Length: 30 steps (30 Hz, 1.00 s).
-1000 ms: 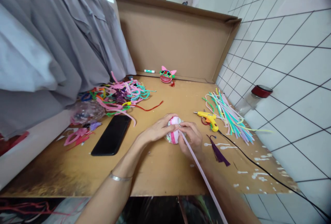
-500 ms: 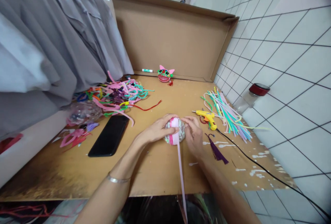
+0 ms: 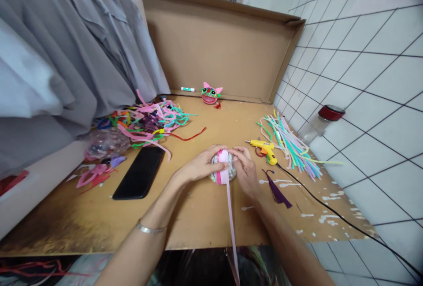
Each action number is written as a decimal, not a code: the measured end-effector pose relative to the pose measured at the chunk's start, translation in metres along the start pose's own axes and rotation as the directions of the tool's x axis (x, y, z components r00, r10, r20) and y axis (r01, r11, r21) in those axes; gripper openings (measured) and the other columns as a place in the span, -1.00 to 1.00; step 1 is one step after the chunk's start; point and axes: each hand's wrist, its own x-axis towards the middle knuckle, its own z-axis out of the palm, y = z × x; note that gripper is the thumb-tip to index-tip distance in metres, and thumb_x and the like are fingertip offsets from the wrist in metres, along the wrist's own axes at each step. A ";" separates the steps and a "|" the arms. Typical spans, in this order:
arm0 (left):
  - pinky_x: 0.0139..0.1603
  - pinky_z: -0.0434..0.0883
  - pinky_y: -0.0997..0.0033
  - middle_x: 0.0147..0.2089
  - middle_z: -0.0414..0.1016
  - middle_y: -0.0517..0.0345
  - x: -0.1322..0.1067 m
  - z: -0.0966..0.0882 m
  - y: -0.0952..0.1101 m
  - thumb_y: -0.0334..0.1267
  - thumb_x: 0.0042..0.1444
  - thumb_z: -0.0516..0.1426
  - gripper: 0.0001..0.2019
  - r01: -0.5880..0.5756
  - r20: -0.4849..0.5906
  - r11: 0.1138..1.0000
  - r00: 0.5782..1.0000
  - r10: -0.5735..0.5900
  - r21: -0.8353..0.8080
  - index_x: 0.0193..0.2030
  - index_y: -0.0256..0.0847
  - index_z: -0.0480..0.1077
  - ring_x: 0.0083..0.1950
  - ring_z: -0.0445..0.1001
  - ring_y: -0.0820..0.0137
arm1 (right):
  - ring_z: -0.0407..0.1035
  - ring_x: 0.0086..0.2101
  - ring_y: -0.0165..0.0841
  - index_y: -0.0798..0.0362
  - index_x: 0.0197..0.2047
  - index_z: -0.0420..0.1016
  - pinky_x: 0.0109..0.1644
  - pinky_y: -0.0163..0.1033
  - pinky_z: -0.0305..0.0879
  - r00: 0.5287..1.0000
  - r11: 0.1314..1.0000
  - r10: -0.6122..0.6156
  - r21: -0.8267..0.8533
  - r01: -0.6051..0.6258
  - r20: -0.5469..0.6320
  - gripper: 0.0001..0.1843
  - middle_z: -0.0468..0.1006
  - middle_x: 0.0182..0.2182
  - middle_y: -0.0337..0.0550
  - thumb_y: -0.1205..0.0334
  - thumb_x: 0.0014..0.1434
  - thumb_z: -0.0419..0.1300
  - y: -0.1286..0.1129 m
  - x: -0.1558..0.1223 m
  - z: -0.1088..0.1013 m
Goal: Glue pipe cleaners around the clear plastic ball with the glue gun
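Note:
A small round ball with mottled pale sides is wrapped round the middle with pink and lilac bands. My left hand grips it from the left, thumb across the front and fingers over the top. At its upper right side, the fingers of my right hand are bent and pinched against it; what lies under those fingertips is hidden. From the ball a lilac ribbon runs straight down past the table's front edge.
A yellow glue gun with a black cord lies to the right, near a purple tassel and loose pipe cleaners. Leftward are a black phone and a tangled pipe-cleaner pile. A lion-head figure stands by the cardboard.
My right hand has shifted slightly left, its fingertips farther over the ball's top. The left hand and the hanging ribbon have stayed nearly in place.

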 end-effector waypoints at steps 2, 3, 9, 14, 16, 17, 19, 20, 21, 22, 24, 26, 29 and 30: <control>0.25 0.31 0.16 0.18 0.41 -0.06 0.000 0.000 0.000 -0.10 0.15 0.16 -0.45 0.001 0.003 1.000 1.000 -0.001 -0.001 0.27 -0.21 0.27 0.13 0.41 0.20 | 0.35 0.00 -0.27 -0.02 -0.05 0.53 0.12 -0.13 0.32 1.000 1.000 -0.004 0.005 0.004 0.005 -0.65 0.41 -0.08 -0.09 0.27 0.30 -0.06 0.001 0.001 0.000; 0.25 0.31 0.16 0.19 0.40 -0.06 0.000 0.000 0.000 -0.10 0.16 0.16 -0.45 -0.001 0.003 1.000 1.000 0.001 -0.001 0.27 -0.22 0.27 0.14 0.41 0.20 | 0.36 -0.02 -0.28 -0.02 -0.06 0.52 0.11 -0.13 0.33 1.000 1.000 -0.008 0.007 0.008 0.003 -0.66 0.41 -0.09 -0.09 0.27 0.30 -0.06 0.001 0.002 0.000; 0.28 0.28 0.16 0.21 0.38 -0.06 0.000 0.001 0.002 -0.10 0.18 0.14 -0.47 -0.030 0.006 1.000 1.000 0.030 -0.001 0.26 -0.22 0.27 0.18 0.39 0.19 | 0.38 -0.06 -0.28 -0.02 -0.08 0.49 0.09 -0.12 0.34 1.000 0.999 -0.027 0.017 0.027 0.011 -0.69 0.44 -0.13 -0.10 0.28 0.31 -0.06 0.003 0.004 0.001; 0.31 0.25 0.16 0.22 0.38 -0.03 0.000 -0.001 0.004 -0.11 0.18 0.13 -0.49 -0.061 0.018 0.998 0.998 0.060 0.024 0.25 -0.18 0.29 0.20 0.37 0.18 | 0.39 -0.06 -0.29 -0.02 -0.08 0.49 0.09 -0.13 0.33 1.000 0.999 -0.025 0.025 0.025 0.009 -0.70 0.45 -0.13 -0.11 0.27 0.31 -0.06 0.005 0.004 0.001; 0.31 0.24 0.16 0.24 0.36 -0.04 0.000 0.000 0.004 -0.10 0.18 0.13 -0.48 -0.054 0.020 0.998 0.998 0.054 0.020 0.26 -0.19 0.27 0.21 0.36 0.17 | 0.38 -0.05 -0.29 -0.02 -0.07 0.49 0.09 -0.14 0.32 1.000 0.999 -0.025 0.024 0.025 0.011 -0.70 0.46 -0.12 -0.11 0.27 0.31 -0.06 0.006 0.004 0.001; 0.30 0.25 0.15 0.25 0.35 -0.06 0.000 0.000 0.003 -0.10 0.18 0.13 -0.47 -0.043 0.016 0.999 0.999 0.043 0.011 0.27 -0.20 0.25 0.21 0.36 0.17 | 0.38 -0.05 -0.29 -0.02 -0.07 0.49 0.09 -0.14 0.32 1.000 0.999 -0.022 0.024 0.022 0.012 -0.70 0.46 -0.11 -0.10 0.27 0.31 -0.05 0.006 0.004 0.001; 0.26 0.28 0.14 0.25 0.32 -0.10 0.000 0.001 0.003 -0.09 0.16 0.14 -0.42 -0.015 -0.001 1.000 1.000 0.015 -0.015 0.29 -0.23 0.19 0.20 0.35 0.17 | 0.38 -0.04 -0.29 0.00 -0.06 0.49 0.09 -0.15 0.32 1.000 1.000 -0.016 0.023 0.016 0.010 -0.70 0.46 -0.10 -0.10 0.26 0.31 -0.05 0.006 0.003 0.002; 0.23 0.30 0.15 0.25 0.32 -0.11 -0.001 0.002 0.003 -0.10 0.15 0.15 -0.41 -0.005 -0.012 1.000 1.000 0.005 -0.030 0.29 -0.24 0.17 0.18 0.36 0.18 | 0.38 -0.04 -0.29 0.00 -0.06 0.49 0.08 -0.15 0.32 1.000 1.000 -0.014 0.022 0.013 0.008 -0.70 0.46 -0.10 -0.09 0.26 0.31 -0.05 0.007 0.003 0.002; 0.19 0.33 0.17 0.23 0.32 -0.11 -0.001 0.002 0.004 -0.11 0.14 0.15 -0.41 -0.002 -0.024 0.999 1.000 0.001 -0.041 0.28 -0.24 0.15 0.15 0.37 0.19 | 0.38 -0.04 -0.29 0.00 -0.06 0.49 0.08 -0.14 0.33 1.000 1.000 -0.013 0.022 0.013 0.005 -0.70 0.46 -0.10 -0.09 0.25 0.31 -0.05 0.007 0.004 0.002; 0.14 0.36 0.19 0.19 0.33 -0.09 -0.001 0.002 0.005 -0.12 0.13 0.16 -0.42 -0.003 -0.034 0.999 0.999 0.001 -0.046 0.26 -0.23 0.15 0.10 0.38 0.21 | 0.39 -0.05 -0.28 0.00 -0.06 0.49 0.08 -0.14 0.33 1.000 1.000 -0.014 0.021 0.014 0.002 -0.70 0.46 -0.11 -0.09 0.24 0.31 -0.05 0.007 0.004 0.002; 0.02 0.40 0.26 0.06 0.37 0.00 0.000 0.003 0.007 -0.12 0.12 0.16 -0.48 -0.009 -0.044 0.999 0.999 0.007 -0.038 0.19 -0.22 0.17 -0.03 0.39 0.28 | 0.39 -0.06 -0.28 0.00 -0.07 0.49 0.07 -0.13 0.33 1.000 1.000 -0.017 0.022 0.017 -0.005 -0.70 0.47 -0.13 -0.09 0.23 0.31 -0.04 0.007 0.004 0.002; -0.11 0.40 0.34 -0.09 0.38 0.10 0.000 0.002 0.008 -0.12 0.13 0.15 -0.56 -0.019 -0.043 1.000 0.999 0.018 -0.024 0.11 -0.20 0.22 -0.15 0.36 0.35 | 0.39 -0.07 -0.27 0.00 -0.08 0.49 0.07 -0.12 0.33 1.000 0.999 -0.017 0.027 0.017 -0.014 -0.71 0.47 -0.13 -0.09 0.21 0.31 -0.04 0.007 0.004 0.003; -0.21 0.37 0.42 -0.19 0.34 0.18 0.000 0.002 0.010 -0.13 0.13 0.16 -0.65 -0.041 -0.043 0.999 0.998 0.040 -0.023 0.01 -0.19 0.25 -0.24 0.30 0.41 | 0.39 -0.08 -0.28 0.00 -0.10 0.49 0.06 -0.13 0.32 1.000 0.999 -0.002 0.034 0.002 -0.021 -0.72 0.47 -0.14 -0.10 0.21 0.30 -0.03 0.007 0.004 0.002; -0.22 0.36 0.44 -0.20 0.33 0.20 0.000 0.002 0.010 -0.13 0.13 0.16 -0.66 -0.048 -0.046 0.998 0.998 0.047 -0.028 -0.01 -0.19 0.25 -0.25 0.29 0.42 | 0.39 -0.08 -0.28 0.00 -0.10 0.49 0.05 -0.13 0.32 1.000 0.999 0.009 0.039 -0.008 -0.023 -0.73 0.47 -0.15 -0.10 0.21 0.29 -0.02 0.006 0.004 0.002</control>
